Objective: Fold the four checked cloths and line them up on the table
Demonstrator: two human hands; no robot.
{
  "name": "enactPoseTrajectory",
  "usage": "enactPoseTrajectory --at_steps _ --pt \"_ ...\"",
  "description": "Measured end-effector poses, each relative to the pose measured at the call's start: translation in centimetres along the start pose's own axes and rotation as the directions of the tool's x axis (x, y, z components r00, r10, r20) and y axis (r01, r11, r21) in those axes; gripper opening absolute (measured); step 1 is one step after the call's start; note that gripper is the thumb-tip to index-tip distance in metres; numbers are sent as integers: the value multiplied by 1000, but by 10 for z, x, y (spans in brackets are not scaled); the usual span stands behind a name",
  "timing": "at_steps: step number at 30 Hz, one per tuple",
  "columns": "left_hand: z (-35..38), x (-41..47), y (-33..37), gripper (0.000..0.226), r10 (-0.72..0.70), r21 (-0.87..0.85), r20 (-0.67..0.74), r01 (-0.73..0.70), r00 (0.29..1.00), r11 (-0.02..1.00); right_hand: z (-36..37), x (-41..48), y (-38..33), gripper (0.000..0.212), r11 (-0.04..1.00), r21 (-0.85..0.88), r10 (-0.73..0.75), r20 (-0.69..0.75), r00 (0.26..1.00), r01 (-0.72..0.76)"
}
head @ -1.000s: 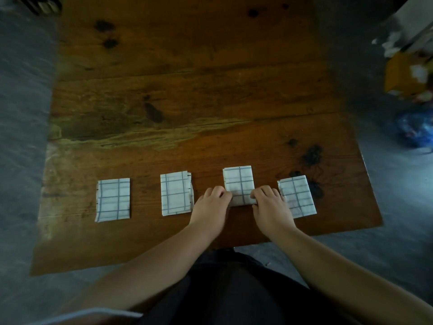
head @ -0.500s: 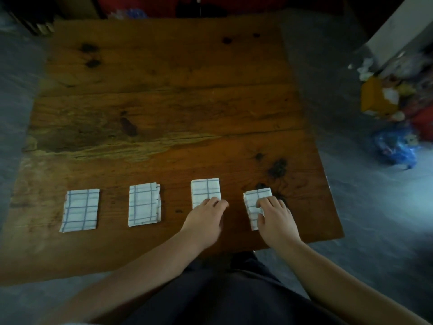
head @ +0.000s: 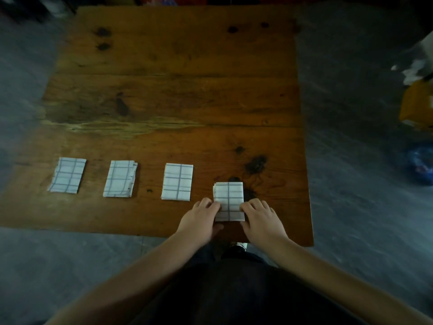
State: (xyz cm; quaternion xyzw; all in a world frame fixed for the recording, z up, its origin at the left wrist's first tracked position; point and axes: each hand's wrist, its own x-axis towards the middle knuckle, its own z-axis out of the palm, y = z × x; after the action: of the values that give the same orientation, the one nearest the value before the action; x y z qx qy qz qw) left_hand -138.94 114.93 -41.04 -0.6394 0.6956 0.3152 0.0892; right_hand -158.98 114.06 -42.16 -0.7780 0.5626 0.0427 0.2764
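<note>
Several white cloths with blue checks lie folded into small rectangles near the front of the wooden table. From the left: the first cloth, the second cloth, the third cloth. The fourth cloth sits lower and closer to the front edge than the others. My left hand pinches its left edge and my right hand pinches its right edge, fingers curled onto the fabric.
Dark knots and a stain mark the wood just beyond the fourth cloth. The table's right edge is close to my right hand. On the grey floor at the right lie a yellow object and a blue bag.
Both hands left the third cloth and went to the fourth one at the right. That cloth was turned from its slant to straight, and now both hands hold its sides.
</note>
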Motion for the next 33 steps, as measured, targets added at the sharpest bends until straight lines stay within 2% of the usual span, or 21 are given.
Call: enactPoseTrajectory --at_steps 6,16,26,33 --pt "4 4 2 49 1 -11 -53 -1 999 1000 0 9 2 36 997 -62 -50 14 999 51" --pt "-9 33 4 44 64 -32 -118 -69 991 997 -11 31 9 31 995 -102 -26 -25 999 24" --pt "-14 41 2 36 98 -16 -120 -101 988 995 -14 36 9 32 995 -98 16 -45 999 -20" --pt "-19 38 6 42 93 24 -85 -91 992 996 -17 36 9 32 995 -98 18 -41 999 -22"
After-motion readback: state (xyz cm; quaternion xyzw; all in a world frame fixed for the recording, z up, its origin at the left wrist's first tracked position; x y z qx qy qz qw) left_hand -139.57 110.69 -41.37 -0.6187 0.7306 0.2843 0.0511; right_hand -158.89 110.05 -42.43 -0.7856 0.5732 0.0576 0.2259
